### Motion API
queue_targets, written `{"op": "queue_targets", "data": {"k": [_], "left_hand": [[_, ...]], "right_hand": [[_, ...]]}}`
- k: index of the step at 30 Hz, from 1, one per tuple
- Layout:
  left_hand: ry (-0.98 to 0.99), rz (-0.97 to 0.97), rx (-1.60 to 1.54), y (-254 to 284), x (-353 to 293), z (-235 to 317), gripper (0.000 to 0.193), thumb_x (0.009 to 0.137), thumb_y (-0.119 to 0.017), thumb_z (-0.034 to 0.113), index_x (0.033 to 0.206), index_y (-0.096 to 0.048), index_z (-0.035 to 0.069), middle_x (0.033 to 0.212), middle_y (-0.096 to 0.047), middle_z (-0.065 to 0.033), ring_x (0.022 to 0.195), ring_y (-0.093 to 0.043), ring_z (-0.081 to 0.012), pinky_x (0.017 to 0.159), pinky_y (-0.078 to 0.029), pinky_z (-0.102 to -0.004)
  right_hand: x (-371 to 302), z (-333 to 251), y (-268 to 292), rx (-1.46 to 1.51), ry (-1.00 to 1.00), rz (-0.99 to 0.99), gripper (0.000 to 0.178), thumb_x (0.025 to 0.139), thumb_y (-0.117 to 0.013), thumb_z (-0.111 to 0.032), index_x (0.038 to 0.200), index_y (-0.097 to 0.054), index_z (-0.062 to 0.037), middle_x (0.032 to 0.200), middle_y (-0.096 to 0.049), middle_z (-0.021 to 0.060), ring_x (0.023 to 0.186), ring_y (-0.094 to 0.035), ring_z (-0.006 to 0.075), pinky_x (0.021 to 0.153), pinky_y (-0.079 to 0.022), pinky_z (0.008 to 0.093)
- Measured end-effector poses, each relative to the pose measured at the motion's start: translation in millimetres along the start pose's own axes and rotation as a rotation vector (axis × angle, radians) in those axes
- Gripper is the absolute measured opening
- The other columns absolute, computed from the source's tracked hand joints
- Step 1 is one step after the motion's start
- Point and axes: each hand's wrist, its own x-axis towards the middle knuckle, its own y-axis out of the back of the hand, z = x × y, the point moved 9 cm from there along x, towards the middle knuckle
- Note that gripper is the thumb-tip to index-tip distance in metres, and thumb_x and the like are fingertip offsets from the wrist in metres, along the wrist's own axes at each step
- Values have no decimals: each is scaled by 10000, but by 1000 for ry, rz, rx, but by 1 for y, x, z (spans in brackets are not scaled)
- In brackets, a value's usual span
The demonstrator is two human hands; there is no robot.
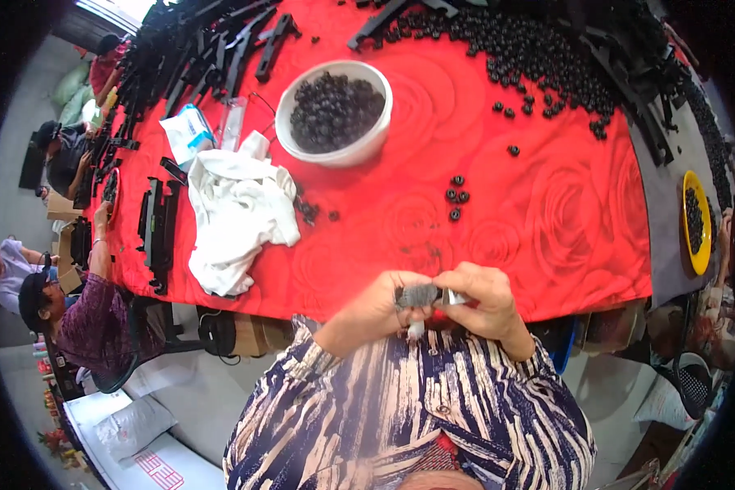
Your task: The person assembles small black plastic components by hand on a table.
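Note:
Close to my body, at the table's front edge, both hands meet over a small dark grey piece (417,295). My left hand (373,305) is closed around it; its exact kind does not show. In the pinched fingers of my right hand (489,300) is a small silvery, blade-like piece (456,297) that meets the dark piece's right end. Something small and white (416,330) pokes out below the left fingers. Beyond my hands lie several loose black ring-like parts (457,196) on the red tablecloth (408,220).
A white bowl (376,147) full of black parts stands ahead. Left of it are a crumpled white cloth (241,216), a blue-white packet (189,135) and long black plastic pieces (157,233). A black heap (531,49) covers the far right. People sit at left; a yellow plate (705,253) is at right.

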Motion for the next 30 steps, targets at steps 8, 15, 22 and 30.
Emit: {"op": "queue_targets", "data": {"k": [8,15,22,30], "left_hand": [[-395,176,136,-1,-24,75,180,861,-590,69,1017,-634,-9,872,-660,-75,660,-594,-93,533,-482,-209],[-849,651,632,41,-50,221,235,864,-583,57,1078,-602,-38,855,-652,-61,580,-547,-68,496,-430,-195],[-1535,494,1094,-37,-113,206,148,881,-544,105,968,-608,4,733,-553,-67,577,-507,-121,479,-409,-220],[-1364,-408,512,-152,-154,201,186,878,-532,240,983,-551,87,725,-543,-6,584,-436,-113,555,-407,-245]], "right_hand": [[-1,-17,10,-282,176,189,255,636,-698,20,867,-591,4,647,-526,80,522,-523,213,458,-391,313],[-9,20,5,-226,-54,185,191,695,-683,26,849,-585,-32,630,-480,62,484,-460,149,437,-343,265],[-16,28,9,-298,-80,176,188,683,-676,13,838,-579,-32,630,-490,70,501,-495,188,456,-371,289],[-7,14,-9,-363,-25,90,193,672,-670,-23,839,-575,-46,617,-470,88,548,-513,253,488,-391,352]]}}
